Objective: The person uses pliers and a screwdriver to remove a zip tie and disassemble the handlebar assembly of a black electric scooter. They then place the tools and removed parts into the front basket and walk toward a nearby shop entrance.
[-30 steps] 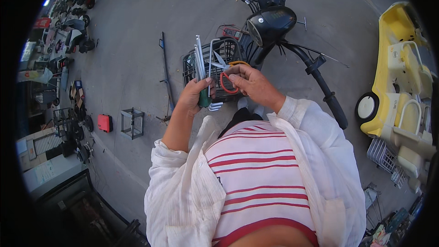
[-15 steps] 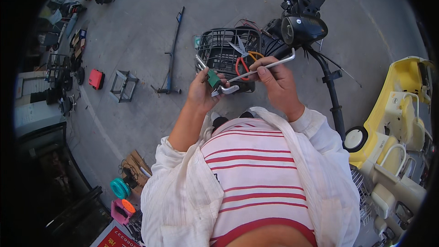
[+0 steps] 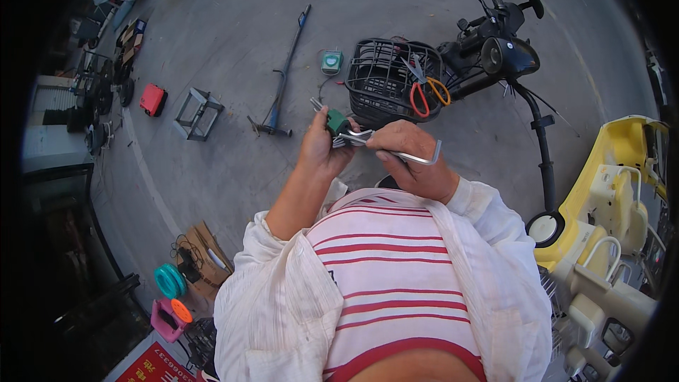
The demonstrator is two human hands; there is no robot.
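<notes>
My left hand [image 3: 320, 150] is closed around a hex key set, its keys seated in a green holder [image 3: 336, 122]. Several silver key ends stick out on both sides of the holder. Close beside it, my right hand [image 3: 419, 152] grips one large L-shaped hex key [image 3: 426, 161]. That key's bent end points out past the right fingers, while its other end lies close to the set; whether the two touch, I cannot tell. Just beyond my hands, scissors [image 3: 420, 92] with one red and one orange handle rest on a black wire basket [image 3: 361, 102].
The basket adjoins a black electric scooter's front [image 3: 506, 56]. A blue-and-black floor pump [image 3: 283, 81], a teal box [image 3: 331, 63], a metal frame [image 3: 197, 114] and a red case [image 3: 153, 100] stand on the concrete. A yellow vehicle [image 3: 587, 170] is at right, cardboard [image 3: 205, 258] at lower left.
My right hand has come in toward the left one, and its hex key now slants downward to the right instead of upward. The whole view has shifted, showing the basket farther right.
</notes>
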